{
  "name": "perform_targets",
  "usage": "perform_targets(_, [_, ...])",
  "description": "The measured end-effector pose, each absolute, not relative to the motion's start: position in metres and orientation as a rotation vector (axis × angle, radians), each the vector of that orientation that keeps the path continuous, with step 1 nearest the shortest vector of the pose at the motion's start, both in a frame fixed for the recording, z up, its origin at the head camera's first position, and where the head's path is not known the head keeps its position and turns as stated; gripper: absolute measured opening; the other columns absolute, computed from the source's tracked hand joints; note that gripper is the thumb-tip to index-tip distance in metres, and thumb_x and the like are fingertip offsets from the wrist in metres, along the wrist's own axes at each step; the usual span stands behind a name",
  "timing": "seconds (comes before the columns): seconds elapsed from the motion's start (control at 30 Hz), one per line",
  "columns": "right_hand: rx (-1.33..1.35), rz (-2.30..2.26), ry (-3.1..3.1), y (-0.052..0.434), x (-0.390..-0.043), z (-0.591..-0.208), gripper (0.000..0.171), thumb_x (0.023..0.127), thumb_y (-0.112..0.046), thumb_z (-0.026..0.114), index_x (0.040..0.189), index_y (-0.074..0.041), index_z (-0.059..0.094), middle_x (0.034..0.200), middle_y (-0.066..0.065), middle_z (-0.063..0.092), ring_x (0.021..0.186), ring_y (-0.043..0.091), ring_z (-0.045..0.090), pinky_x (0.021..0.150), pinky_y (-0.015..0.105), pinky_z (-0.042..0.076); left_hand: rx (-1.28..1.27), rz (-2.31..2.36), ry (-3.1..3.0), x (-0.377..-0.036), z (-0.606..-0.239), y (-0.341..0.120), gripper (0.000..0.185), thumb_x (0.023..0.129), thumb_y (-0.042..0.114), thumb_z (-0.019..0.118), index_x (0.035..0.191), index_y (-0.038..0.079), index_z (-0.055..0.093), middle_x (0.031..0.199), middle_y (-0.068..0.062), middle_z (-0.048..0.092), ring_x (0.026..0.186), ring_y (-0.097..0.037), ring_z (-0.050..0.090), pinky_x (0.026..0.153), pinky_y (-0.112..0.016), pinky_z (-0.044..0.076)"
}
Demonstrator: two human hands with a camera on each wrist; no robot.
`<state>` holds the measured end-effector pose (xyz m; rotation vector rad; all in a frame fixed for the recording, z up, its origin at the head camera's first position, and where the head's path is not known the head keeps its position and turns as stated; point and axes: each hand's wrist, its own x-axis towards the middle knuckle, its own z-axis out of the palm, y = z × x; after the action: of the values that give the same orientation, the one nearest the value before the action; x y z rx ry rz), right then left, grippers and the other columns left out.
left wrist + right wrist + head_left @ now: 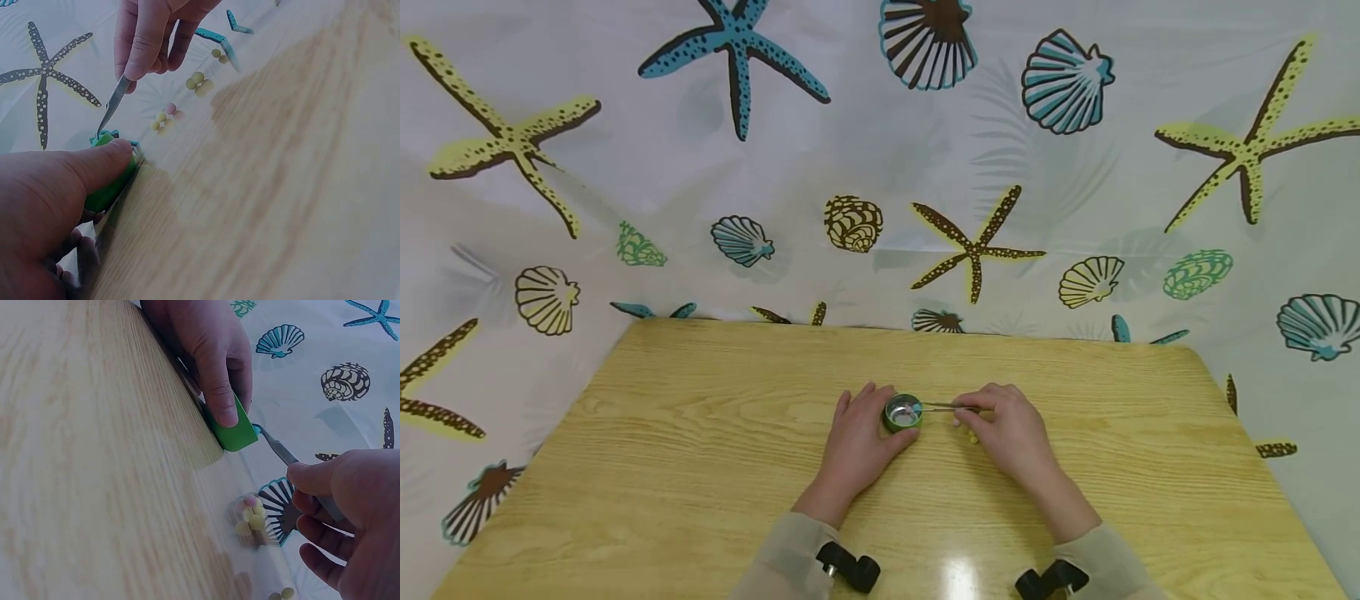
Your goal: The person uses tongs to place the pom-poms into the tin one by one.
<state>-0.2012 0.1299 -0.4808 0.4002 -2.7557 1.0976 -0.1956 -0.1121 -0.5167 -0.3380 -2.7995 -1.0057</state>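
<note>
Head: left hand (pixel 857 442) grips the green cup (pixel 902 413) mid-table; right hand (pixel 1011 433) pinches tweezers (pixel 947 407), which lie left-right with the tips over the cup.
Left wrist: thumb on the cup (pixel 112 178); beads (pixel 164 117) lie beyond; cup contents hidden.
Right wrist: tweezers (pixel 281 449) reach the cup rim (pixel 234 434); tips hidden.

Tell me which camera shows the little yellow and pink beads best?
The left wrist view: the beads lie in plain sight on the table under the right hand. The right wrist view shows a blurry cluster. In the head view the right hand almost hides them.
</note>
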Motion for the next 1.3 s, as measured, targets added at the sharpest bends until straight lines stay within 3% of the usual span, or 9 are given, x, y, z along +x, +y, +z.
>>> perform_targets(0.37, [0.399,1.088,-2.751,0.135,-0.201,-0.478,0.012,0.099,-0.016,0.086,0.11,-0.018,0.089,0.101,-0.007,0.079,0.107,0.026,0.067,0.091,0.051,0.057,-0.342,-1.006,-2.797,-0.195,-0.514,-0.11,0.067,0.097,0.035,0.089,0.149,0.002,0.064,0.154,-0.018,0.064,0.156,-0.041,0.045,0.134,-0.063,0.017])
perform_targets(0.67, [0.321,1.173,-2.748,0.146,-0.2,-0.475,0.014,0.104,-0.021,0.081,0.116,-0.021,0.089,0.106,-0.006,0.078,0.108,0.025,0.066,0.091,0.048,0.056,-0.345,-1.013,-2.802,-0.195,-0.515,-0.108,0.067,0.097,0.034,0.089,0.149,0.0,0.064,0.153,-0.019,0.064,0.156,-0.041,0.045,0.134,-0.064,0.017])
perform_targets(1.3, [0.144,1.24,-2.733,0.194,-0.196,-0.472,0.021,0.108,-0.023,0.076,0.124,-0.015,0.086,0.115,0.004,0.078,0.118,0.032,0.064,0.095,0.052,0.054,-0.327,-1.026,-2.798,-0.196,-0.517,-0.11,0.066,0.097,0.034,0.089,0.148,0.002,0.064,0.153,-0.018,0.064,0.157,-0.041,0.044,0.134,-0.062,0.015])
